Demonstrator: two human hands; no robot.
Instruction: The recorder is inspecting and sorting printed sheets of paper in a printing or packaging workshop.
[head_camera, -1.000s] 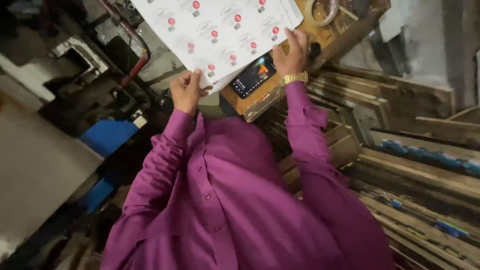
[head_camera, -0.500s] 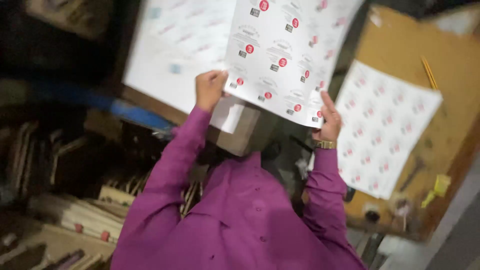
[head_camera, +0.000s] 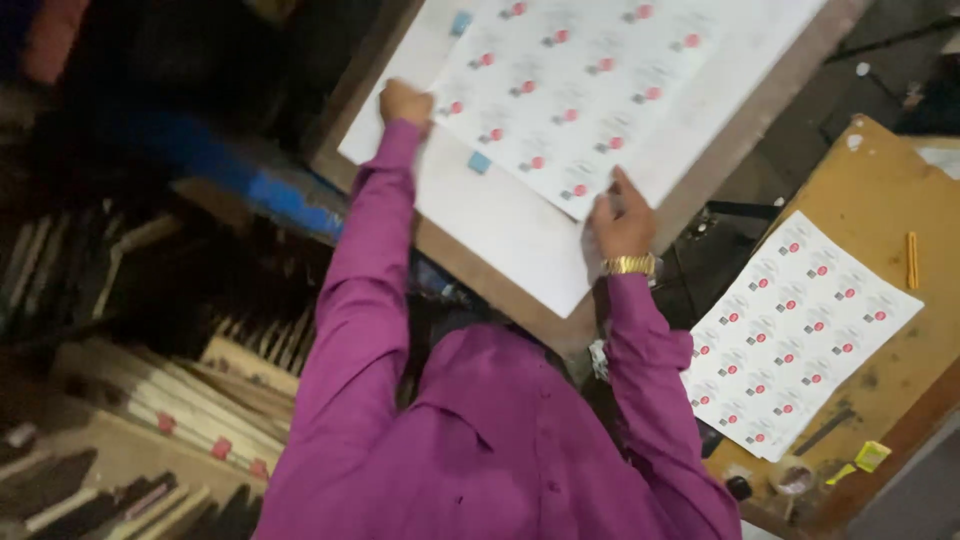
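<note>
A large white printed sheet (head_camera: 575, 95) with rows of small red dots lies on a white board (head_camera: 500, 225). My left hand (head_camera: 405, 102), closed in a fist, grips the sheet's left corner. My right hand (head_camera: 620, 218), with a gold watch at the wrist, holds the sheet's near corner, fingers on top of the paper. Both purple sleeves reach up from the bottom of the view. A small blue square (head_camera: 480, 162) sits on the board just beside the sheet's lower edge, and another blue square (head_camera: 460, 22) lies near its top left.
To the right, a stack of similar printed sheets (head_camera: 800, 335) rests on a brown table (head_camera: 885, 190), with a yellow stick (head_camera: 912, 260) and a tape roll (head_camera: 795, 478). Wooden frames (head_camera: 200, 400) are piled at lower left, below a blue bar (head_camera: 270, 195).
The sheet, held up in the air by both hands before, now lies flat on the white board. The view has swung, so the brown table sits lower right.
</note>
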